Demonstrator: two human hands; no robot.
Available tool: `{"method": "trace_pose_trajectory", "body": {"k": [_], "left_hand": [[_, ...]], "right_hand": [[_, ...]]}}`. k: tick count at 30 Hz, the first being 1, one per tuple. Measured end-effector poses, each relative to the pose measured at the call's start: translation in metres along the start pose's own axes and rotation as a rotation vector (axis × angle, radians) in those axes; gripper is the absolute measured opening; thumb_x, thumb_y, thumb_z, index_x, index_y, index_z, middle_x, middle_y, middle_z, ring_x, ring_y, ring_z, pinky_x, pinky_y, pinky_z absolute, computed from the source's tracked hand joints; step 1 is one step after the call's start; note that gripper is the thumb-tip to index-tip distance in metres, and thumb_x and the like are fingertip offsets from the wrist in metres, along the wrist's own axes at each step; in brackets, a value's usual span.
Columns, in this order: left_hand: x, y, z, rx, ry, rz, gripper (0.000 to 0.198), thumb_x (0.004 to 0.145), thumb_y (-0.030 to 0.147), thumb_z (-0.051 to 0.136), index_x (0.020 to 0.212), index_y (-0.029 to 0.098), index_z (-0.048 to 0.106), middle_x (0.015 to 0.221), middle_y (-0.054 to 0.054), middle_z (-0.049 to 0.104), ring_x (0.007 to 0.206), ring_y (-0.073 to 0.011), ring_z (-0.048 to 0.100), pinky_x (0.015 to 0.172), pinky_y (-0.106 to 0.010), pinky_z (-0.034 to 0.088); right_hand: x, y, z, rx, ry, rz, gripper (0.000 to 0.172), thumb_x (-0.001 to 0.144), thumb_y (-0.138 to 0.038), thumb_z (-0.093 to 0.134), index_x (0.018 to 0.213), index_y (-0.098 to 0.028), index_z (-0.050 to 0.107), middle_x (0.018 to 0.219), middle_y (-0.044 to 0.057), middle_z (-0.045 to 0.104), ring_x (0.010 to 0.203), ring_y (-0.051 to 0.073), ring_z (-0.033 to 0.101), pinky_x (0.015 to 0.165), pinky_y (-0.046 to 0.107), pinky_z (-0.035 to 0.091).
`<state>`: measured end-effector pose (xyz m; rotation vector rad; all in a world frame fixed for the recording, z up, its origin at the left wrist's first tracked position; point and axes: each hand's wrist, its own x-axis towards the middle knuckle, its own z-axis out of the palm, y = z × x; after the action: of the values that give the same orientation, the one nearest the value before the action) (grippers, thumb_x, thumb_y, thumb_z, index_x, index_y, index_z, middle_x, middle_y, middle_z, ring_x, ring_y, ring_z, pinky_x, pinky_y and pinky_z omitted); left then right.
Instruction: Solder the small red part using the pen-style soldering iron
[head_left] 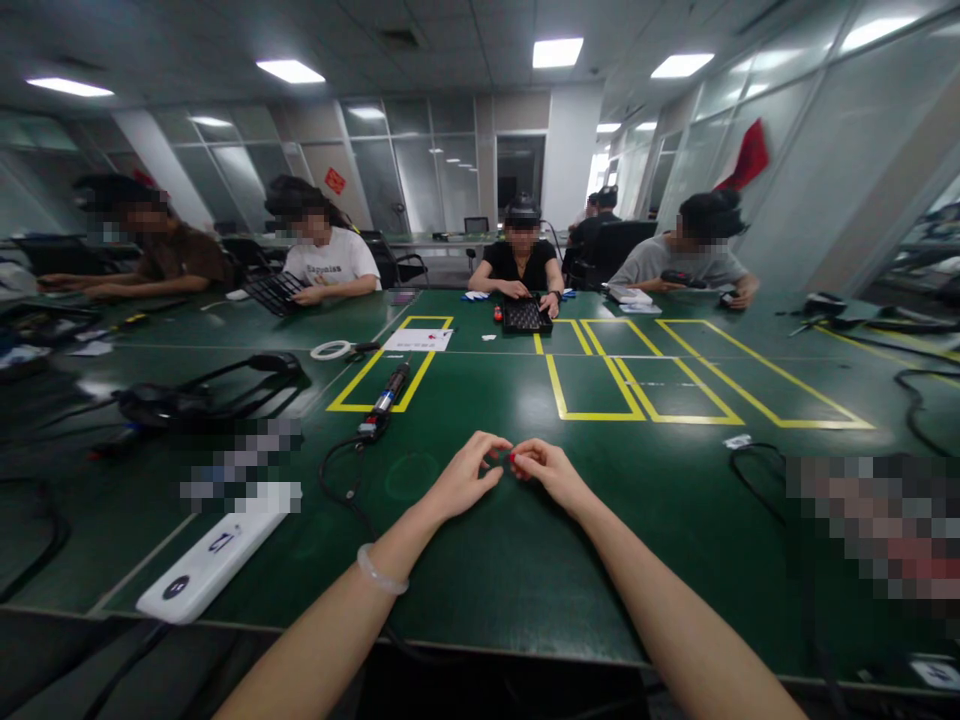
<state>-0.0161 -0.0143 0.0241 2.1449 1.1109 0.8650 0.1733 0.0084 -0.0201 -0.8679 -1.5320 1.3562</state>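
Near the middle of the table's front half, my two hands meet almost fingertip to fingertip. My right hand [546, 468] pinches a small red piece [514, 458], too small to name. Across from it, my left hand [474, 475] curves with its thumb and fingers apart, and nothing shows between them. A pale bracelet [381, 572] circles the left wrist. Ahead and to the left lies an electric screwdriver [387, 398] with a cord, across a yellow tape outline. Beyond its tip is a white sheet [409, 341] with small red bits on it.
The green table [487, 580] carries yellow tape rectangles [600, 416]. To the left are a white oblong device [202, 570], a black strapped headset [217, 390] and a white cable coil [330, 350]. Opposite, a co-worker handles a black tray [526, 316]; others sit alongside. Black cables [757, 452] lie right.
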Motion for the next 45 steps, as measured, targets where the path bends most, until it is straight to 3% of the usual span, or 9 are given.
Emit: {"method": "trace_pose_trajectory", "body": {"k": [8,13,19,24,29,33,38,41,45], "left_hand": [[0.000,-0.001,0.002,0.035,0.014,0.034,0.017,0.084,0.026,0.053,0.097,0.020,0.062,0.092,-0.003,0.061,0.084,-0.0142,0.057,0.076,-0.026,0.045],[0.001,-0.008,0.002,-0.027,0.049,-0.011,0.017,0.084,0.028,0.054,0.097,0.019,0.060,0.088,-0.002,0.062,0.082,-0.0139,0.058,0.072,-0.025,0.045],[0.000,-0.012,0.004,-0.057,0.023,-0.036,0.019,0.083,0.031,0.055,0.095,0.018,0.059,0.089,-0.003,0.063,0.081,-0.0138,0.059,0.071,-0.025,0.045],[0.002,-0.019,0.002,-0.060,0.035,-0.027,0.039,0.085,0.038,0.054,0.120,0.021,0.048,0.097,-0.003,0.060,0.082,-0.0133,0.058,0.072,-0.026,0.047],[0.012,-0.055,-0.036,0.379,0.180,-0.074,0.056,0.083,0.041,0.054,0.134,0.022,0.039,0.125,-0.010,0.049,0.113,-0.0222,0.049,0.097,-0.038,0.040],[0.010,-0.095,-0.093,0.859,0.325,-0.371,0.072,0.077,0.043,0.058,0.138,0.012,0.033,0.142,-0.019,0.032,0.128,-0.0340,0.034,0.103,-0.046,0.033],[0.002,-0.131,-0.150,0.911,0.135,-0.816,0.077,0.071,0.062,0.054,0.130,0.013,0.044,0.129,-0.021,0.048,0.116,-0.0377,0.048,0.086,-0.046,0.045],[0.001,-0.137,-0.157,0.853,0.027,-0.862,0.067,0.073,0.066,0.045,0.120,0.018,0.053,0.122,-0.018,0.055,0.111,-0.0353,0.053,0.083,-0.043,0.046],[-0.001,-0.128,-0.144,0.899,0.046,-0.806,0.067,0.076,0.063,0.040,0.118,0.014,0.054,0.119,-0.019,0.056,0.108,-0.0333,0.054,0.082,-0.041,0.046]], "right_hand": [[-0.001,0.000,0.003,-0.061,-0.060,0.024,0.038,0.084,-0.050,0.055,0.078,-0.013,0.061,0.063,0.002,0.063,0.054,0.011,0.056,0.053,0.023,0.044],[-0.001,0.002,0.006,0.047,-0.023,-0.022,0.035,0.077,-0.044,0.066,0.096,-0.017,0.055,0.069,-0.001,0.062,0.056,0.011,0.057,0.056,0.024,0.046],[-0.002,0.001,0.006,0.034,-0.039,-0.057,0.029,0.075,-0.036,0.069,0.092,-0.017,0.056,0.074,0.000,0.061,0.063,0.012,0.058,0.060,0.024,0.046],[-0.002,-0.002,0.005,-0.061,0.005,-0.069,0.025,0.078,-0.036,0.065,0.090,-0.017,0.055,0.069,-0.001,0.059,0.061,0.011,0.056,0.058,0.024,0.044],[-0.002,-0.002,0.002,-0.090,0.012,-0.065,0.022,0.079,-0.035,0.063,0.090,-0.017,0.054,0.070,-0.001,0.060,0.061,0.012,0.056,0.059,0.024,0.043],[-0.002,0.002,0.002,-0.096,0.001,-0.054,0.020,0.079,-0.032,0.063,0.090,-0.017,0.054,0.072,0.000,0.060,0.062,0.012,0.056,0.059,0.024,0.043],[-0.001,0.003,0.003,-0.114,-0.007,-0.047,0.019,0.079,-0.031,0.062,0.089,-0.016,0.054,0.070,-0.001,0.059,0.061,0.011,0.055,0.059,0.024,0.042],[-0.001,0.002,0.004,-0.120,-0.008,-0.045,0.020,0.079,-0.031,0.062,0.089,-0.016,0.054,0.070,-0.001,0.059,0.061,0.011,0.055,0.058,0.024,0.042],[-0.001,0.003,0.005,-0.131,-0.016,-0.037,0.022,0.079,-0.034,0.062,0.089,-0.016,0.054,0.070,-0.001,0.059,0.060,0.011,0.054,0.057,0.023,0.041]]}}
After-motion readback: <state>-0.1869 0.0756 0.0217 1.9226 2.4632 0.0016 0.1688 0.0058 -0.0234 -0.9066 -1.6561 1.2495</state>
